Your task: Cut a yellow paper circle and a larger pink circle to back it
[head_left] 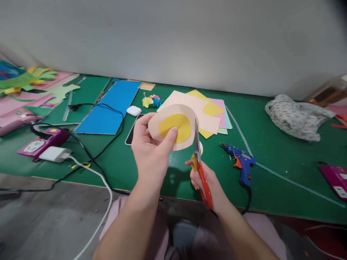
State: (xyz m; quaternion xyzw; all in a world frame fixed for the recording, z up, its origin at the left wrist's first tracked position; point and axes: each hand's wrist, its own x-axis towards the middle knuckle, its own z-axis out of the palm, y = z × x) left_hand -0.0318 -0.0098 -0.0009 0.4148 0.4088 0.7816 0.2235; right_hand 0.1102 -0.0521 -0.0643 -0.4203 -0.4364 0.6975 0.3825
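Note:
My left hand (151, 148) pinches a cream paper oval (184, 110) with its thumb on top. A smaller yellow paper oval (183, 131) lies over the middle of the cream one, under that thumb. In my right hand (204, 177) are scissors (204, 184) with red and yellow handles, pointing upward. Their blades stand at the right edge of the cream oval; whether paper lies between them I cannot tell. Just past the blades a small cream round piece (201, 148) shows in part. Behind the ovals lies a stack of coloured paper sheets (177, 97).
A blue glue gun (245, 166) with a long clear glue stick lies to the right, near a patterned cloth (298, 117). On the left are a blue board (114, 104), a phone (131, 135), a white earbud case (133, 111), a purple power strip (58, 137) and trailing cables.

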